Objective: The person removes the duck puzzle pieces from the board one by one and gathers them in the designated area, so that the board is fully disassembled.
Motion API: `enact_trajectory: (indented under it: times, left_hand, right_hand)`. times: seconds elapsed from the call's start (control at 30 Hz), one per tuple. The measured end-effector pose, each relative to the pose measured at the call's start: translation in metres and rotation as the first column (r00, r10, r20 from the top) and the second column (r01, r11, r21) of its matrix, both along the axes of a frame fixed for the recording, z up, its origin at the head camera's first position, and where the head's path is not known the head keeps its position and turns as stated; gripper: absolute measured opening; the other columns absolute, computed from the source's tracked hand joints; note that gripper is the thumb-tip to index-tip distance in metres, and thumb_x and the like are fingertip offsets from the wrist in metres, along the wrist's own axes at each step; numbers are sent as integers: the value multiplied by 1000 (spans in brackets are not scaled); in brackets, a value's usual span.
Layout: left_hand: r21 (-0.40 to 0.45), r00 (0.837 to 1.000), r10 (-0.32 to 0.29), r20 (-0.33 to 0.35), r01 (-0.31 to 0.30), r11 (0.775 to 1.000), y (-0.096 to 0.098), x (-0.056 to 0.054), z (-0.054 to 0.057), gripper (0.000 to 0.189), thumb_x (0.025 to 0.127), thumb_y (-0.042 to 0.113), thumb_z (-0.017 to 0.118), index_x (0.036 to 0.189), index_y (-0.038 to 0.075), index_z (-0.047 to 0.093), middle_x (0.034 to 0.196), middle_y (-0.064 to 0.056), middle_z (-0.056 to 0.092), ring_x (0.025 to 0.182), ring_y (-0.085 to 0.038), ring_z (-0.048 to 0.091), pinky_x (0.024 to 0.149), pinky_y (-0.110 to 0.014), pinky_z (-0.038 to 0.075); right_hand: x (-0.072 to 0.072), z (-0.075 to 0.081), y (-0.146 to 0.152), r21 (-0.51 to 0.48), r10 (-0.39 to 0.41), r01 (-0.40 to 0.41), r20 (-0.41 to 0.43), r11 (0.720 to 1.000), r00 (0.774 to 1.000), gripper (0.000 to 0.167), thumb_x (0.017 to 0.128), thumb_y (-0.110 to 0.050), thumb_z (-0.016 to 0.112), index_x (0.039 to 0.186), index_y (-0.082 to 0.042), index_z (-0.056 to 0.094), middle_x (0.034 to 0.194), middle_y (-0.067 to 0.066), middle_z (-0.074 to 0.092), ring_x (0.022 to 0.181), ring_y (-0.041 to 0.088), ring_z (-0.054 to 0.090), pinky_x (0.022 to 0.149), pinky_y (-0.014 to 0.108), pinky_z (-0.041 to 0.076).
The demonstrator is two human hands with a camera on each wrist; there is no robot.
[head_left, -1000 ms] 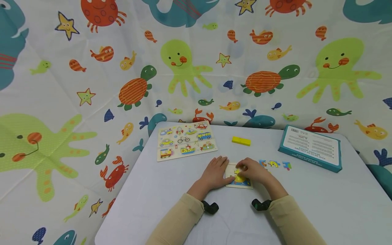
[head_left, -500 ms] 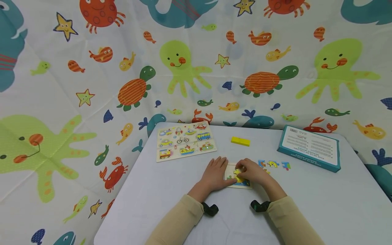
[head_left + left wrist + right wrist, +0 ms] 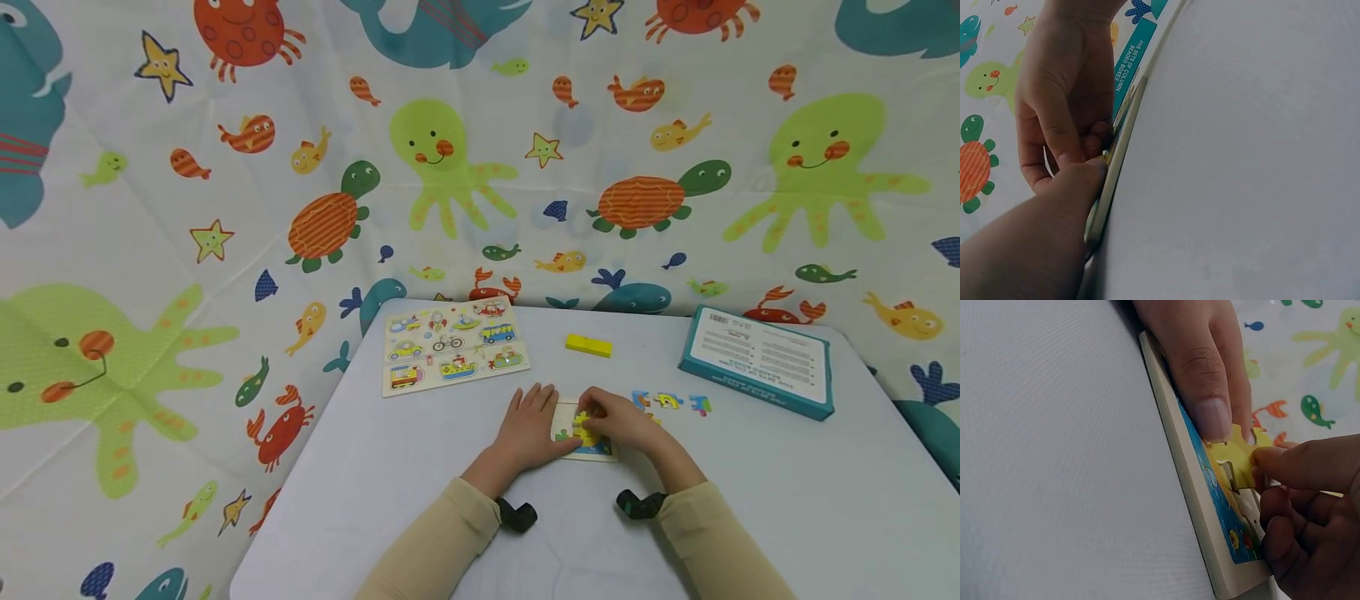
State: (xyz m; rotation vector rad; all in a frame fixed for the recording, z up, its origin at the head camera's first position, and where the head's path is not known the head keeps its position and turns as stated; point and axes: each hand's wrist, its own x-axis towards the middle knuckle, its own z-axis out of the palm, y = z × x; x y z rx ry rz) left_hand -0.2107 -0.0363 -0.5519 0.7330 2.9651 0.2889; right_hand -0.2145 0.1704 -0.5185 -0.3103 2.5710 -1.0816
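A small wooden jigsaw board (image 3: pixel 565 410) lies on the white table between both hands. My left hand (image 3: pixel 527 432) rests over the board's left side with its fingers extended, and the thumb touches the yellow part of the picture. From the other side, my right hand (image 3: pixel 621 419) pinches a yellow jigsaw piece (image 3: pixel 1242 464) between thumb and finger. In the right wrist view this piece is tilted and partly raised over the board, beside the left thumb. Blue printed pieces fill the board's near edge. The left wrist view hides most of the board's face.
Several loose jigsaw pieces (image 3: pixel 669 402) lie right of the board, partly behind the right hand. Farther back are a vehicle picture board (image 3: pixel 457 346), a yellow block (image 3: pixel 588 345) and a teal box (image 3: pixel 759 362). A sea-animal cloth (image 3: pixel 495 167) hangs behind the table.
The left thumb has slid slightly right, and a green patch on the board now shows beside it. The right hand keeps its pinch on the yellow piece, which has shifted a little.
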Motion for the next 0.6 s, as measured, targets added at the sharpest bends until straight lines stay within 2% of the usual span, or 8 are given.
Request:
enact_trajectory:
  times: [0.2,0.6]
  left_hand:
    - [-8,1000,0,0,0,1000,0,0,0,96,86,80,43,155,14,33,162,1,30,153,-21,21,125,-50,13]
    - [-23,1000,5,-8,-5,1000,0,1,2,97,85,81,42,156,14,32,162,1,30,153,-21,21,125,-49,15]
  right_hand:
    - [0,2,3,-52,18,-18,5,998,1000,8,98,-16,59,105,-18,60,91,2,58,82,19,54,73,32,46]
    - [-4,11,24,-78,-26,26,1,997,1000,13,99,-22,59,111,-16,60,99,6,59,85,21,55,73,31,49]
